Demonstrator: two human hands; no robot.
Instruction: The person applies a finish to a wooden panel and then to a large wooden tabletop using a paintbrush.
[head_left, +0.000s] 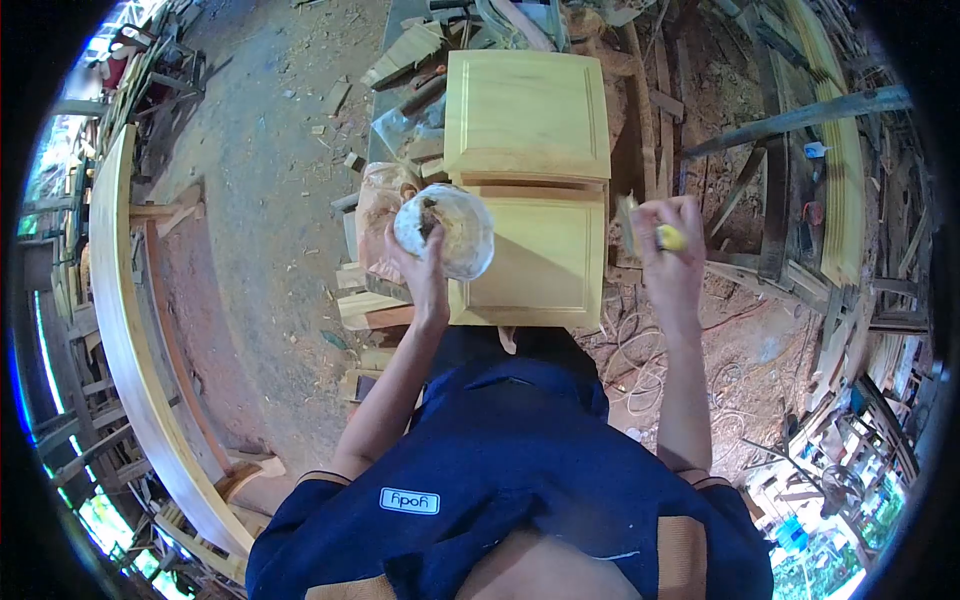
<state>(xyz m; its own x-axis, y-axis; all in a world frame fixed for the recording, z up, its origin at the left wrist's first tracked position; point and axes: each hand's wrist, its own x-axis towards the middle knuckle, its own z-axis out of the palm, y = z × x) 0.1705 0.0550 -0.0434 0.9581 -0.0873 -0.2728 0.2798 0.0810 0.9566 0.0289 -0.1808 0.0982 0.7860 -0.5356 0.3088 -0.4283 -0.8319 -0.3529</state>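
Observation:
My left hand (428, 278) grips a round whitish bowl (468, 232) by its left side, with the thumb over the rim. Brownish, crusty residue shows inside it. The bowl hangs over the left edge of a pale yellow wooden cabinet piece (540, 265), which has two panelled faces with a narrow gap between them. Off to the right of that piece, my right hand (677, 255) is closed around a scraper with a yellow handle (670, 238). Its thin blade (628, 222) points to the left, apart from the wood. The exact blade shape is hard to make out.
A crumpled plastic bag (382, 215) and wood offcuts (375, 308) lie left of the cabinet piece. Tangled cord (640, 360) is on the dirt floor at right. A long board (120, 330) stands at far left, and a timber pole (800, 118) crosses the right side.

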